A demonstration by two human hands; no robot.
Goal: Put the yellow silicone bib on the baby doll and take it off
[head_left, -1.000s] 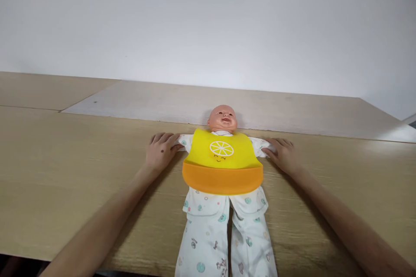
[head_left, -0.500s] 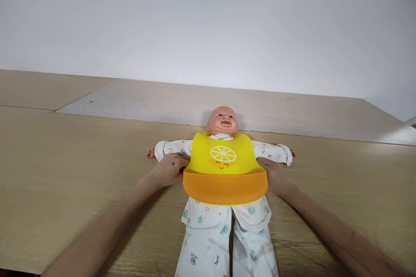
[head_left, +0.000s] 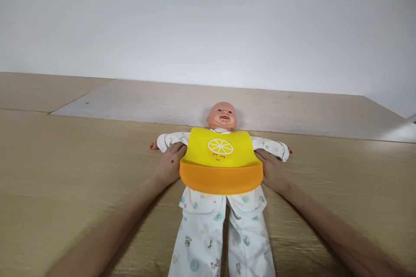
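A baby doll (head_left: 222,115) lies on its back with its arms spread sideways, dressed in a white patterned top and trousers (head_left: 198,238). Over its chest is a yellow bib (head_left: 195,149) with a white citrus slice and a smiling face. The bib's orange pocket (head_left: 221,178) runs across the waist. My left hand (head_left: 171,162) is closed against the doll's side below its arm, on the left of the picture. At the opposite side my right hand (head_left: 270,168) grips likewise. The bib and the doll's body hide parts of my fingers.
The doll lies on a wooden tabletop (head_left: 81,173). A paler board strip (head_left: 149,99) runs behind its head, and a white wall or panel (head_left: 208,26) rises beyond. A seam (head_left: 26,110) crosses the surface at the far left.
The doll, its bib and both my hands sit slightly higher and further left in the view. The bib's pocket has risen a little. My hands stay at the doll's sides.
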